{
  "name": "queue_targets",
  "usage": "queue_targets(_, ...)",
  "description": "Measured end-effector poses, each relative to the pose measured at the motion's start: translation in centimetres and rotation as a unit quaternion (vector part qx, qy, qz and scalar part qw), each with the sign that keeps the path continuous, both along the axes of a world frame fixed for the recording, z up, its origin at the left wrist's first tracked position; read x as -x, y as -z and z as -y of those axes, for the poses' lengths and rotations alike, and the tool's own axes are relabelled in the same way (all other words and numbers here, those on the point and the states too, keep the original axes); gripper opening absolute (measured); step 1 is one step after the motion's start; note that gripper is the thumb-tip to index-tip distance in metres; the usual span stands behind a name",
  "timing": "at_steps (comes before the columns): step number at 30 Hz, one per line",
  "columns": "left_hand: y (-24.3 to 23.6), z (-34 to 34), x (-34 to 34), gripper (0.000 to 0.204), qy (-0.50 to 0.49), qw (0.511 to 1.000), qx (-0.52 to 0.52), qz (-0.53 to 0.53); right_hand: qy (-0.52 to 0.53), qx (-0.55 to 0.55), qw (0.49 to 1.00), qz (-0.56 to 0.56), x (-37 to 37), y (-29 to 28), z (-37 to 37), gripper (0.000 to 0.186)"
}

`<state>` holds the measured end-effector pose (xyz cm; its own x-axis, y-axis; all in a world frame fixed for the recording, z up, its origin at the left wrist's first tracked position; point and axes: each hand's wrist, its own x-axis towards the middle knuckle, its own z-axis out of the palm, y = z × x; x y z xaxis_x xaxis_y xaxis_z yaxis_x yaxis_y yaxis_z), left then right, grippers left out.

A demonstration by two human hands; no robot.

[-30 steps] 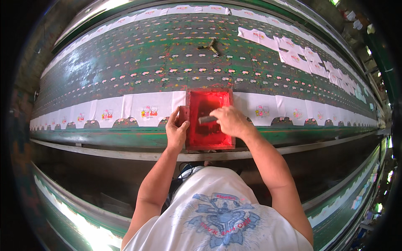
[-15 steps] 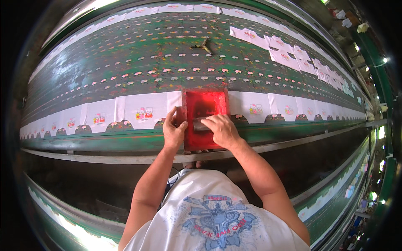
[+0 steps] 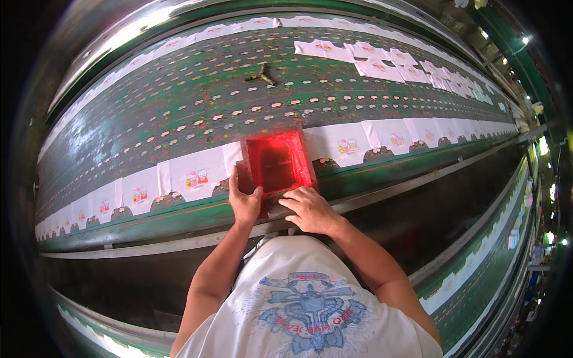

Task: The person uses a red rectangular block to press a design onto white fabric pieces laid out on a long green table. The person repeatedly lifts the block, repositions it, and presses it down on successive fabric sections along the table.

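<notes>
A red-stained screen-printing frame [image 3: 307, 158] lies over one of the white shirt pieces on the long table in front of me. Inside it the mesh is wet with red ink, with a darker patch in the middle. My left hand [image 3: 243, 201] grips the frame's left side, thumb toward the near corner. At the frame's near end, my right hand [image 3: 313, 211] holds a squeegee [image 3: 276, 206], its fingers curled over the top. The hand covers part of the squeegee, and its blade is out of sight.
White printed shirt pieces [image 3: 200, 173] run along the table's near edge on both sides. More shirt pieces [image 3: 379, 70] lie at the far right, and a forked tool [image 3: 261, 76] rests mid-table. A metal rail [image 3: 382, 197] borders the near side. Another long table [image 3: 471, 292] stands at lower right.
My right hand has drawn the squeegee from mid-mesh toward me to the frame's near end. My left hand keeps its hold on the frame's side. The whole view has turned slightly.
</notes>
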<state>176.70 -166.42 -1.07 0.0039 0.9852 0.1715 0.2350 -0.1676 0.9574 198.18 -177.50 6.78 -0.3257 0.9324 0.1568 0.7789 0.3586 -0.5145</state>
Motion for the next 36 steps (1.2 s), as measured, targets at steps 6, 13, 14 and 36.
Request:
queue_targets(6,-0.9,0.3,-0.8,0.101,-0.019,0.996,0.058,0.070,0.214,-0.099,0.964,-0.123,-2.9,2.0,1.1,0.041)
queue_targets(13,-5.0,1.6,-5.9,0.098,-0.006,0.993,0.041,0.111,0.220,0.166,0.830,-0.485,-9.9,3.7,3.2,0.040)
queue_targets(14,-5.0,1.9,-7.3,0.098,-0.002,0.994,0.021,0.104,0.218,0.153,0.832,-0.488,-11.0,4.0,3.6,0.041)
queue_targets(36,-1.5,6.0,-27.3,0.101,-0.034,0.969,0.142,0.199,0.141,0.075,0.888,-0.430,-33.0,4.7,9.5,0.046)
